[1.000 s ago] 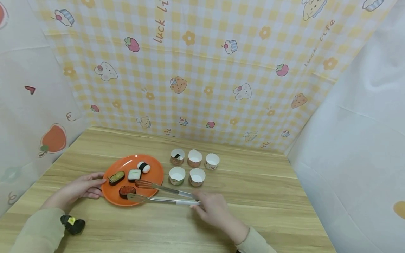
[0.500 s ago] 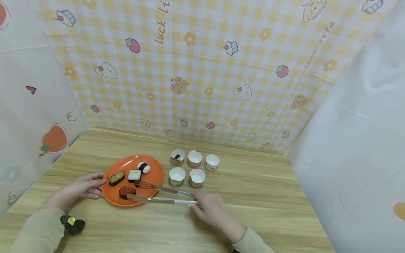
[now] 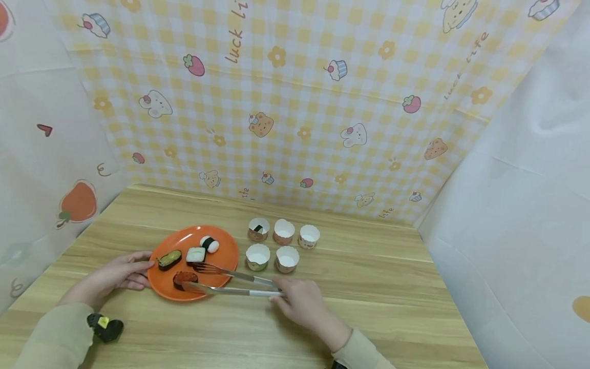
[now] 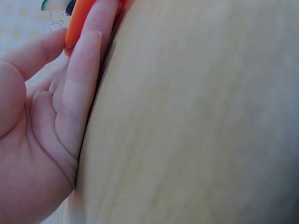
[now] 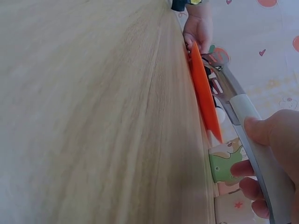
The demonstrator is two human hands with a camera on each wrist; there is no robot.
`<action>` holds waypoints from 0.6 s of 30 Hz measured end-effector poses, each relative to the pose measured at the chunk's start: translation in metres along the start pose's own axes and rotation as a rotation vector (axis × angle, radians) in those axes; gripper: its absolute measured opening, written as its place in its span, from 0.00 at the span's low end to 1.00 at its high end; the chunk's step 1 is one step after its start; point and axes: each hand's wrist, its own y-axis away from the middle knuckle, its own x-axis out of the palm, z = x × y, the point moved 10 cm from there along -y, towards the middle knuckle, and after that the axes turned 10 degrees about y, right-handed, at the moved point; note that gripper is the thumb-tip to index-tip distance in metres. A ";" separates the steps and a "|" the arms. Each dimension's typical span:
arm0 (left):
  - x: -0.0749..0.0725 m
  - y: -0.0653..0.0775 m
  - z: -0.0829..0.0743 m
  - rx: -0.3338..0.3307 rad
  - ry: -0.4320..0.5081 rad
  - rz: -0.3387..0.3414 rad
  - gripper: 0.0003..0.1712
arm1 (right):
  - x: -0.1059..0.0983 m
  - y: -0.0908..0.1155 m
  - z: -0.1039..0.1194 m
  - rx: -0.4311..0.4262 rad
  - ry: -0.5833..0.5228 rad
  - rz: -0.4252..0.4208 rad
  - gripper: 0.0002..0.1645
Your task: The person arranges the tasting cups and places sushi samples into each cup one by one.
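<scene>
My left hand (image 3: 117, 274) pinches the left rim of an orange plate (image 3: 216, 282), thumb on the edge and fingers beneath it. On the plate lie a sushi piece with red roe (image 3: 185, 279), a square white-and-green piece (image 3: 195, 254), a yellow-brown topped piece (image 3: 170, 260) and a white piece with a black band (image 3: 209, 244). My right hand (image 3: 301, 302) grips metal tongs (image 3: 244, 291) with spread arms. Their lower tip overlaps the roe piece's right side; the upper tip is by the square piece's lower edge. Contact cannot be made out.
Several paper cups stand right of the plate, in two rows. The back-left cup (image 3: 258, 233) has a small black-and-white piece inside; the front-right cup (image 3: 288, 260) is closest to the tongs. A dark strapped device (image 3: 108, 328) sits at the left wrist. Patterned cloth (image 3: 299, 102) hangs behind the table.
My right hand and the tongs have shifted slightly left, bringing the tips further over the plate. The left hand, the plate and the sushi stay where they were.
</scene>
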 end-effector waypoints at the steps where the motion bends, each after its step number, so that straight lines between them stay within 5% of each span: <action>1: 0.000 0.000 0.000 0.001 0.002 0.000 0.39 | 0.001 0.000 0.000 0.001 0.002 0.003 0.21; 18: -0.002 -0.002 0.002 0.001 0.017 0.001 0.37 | 0.007 -0.002 0.003 0.014 -0.013 0.021 0.20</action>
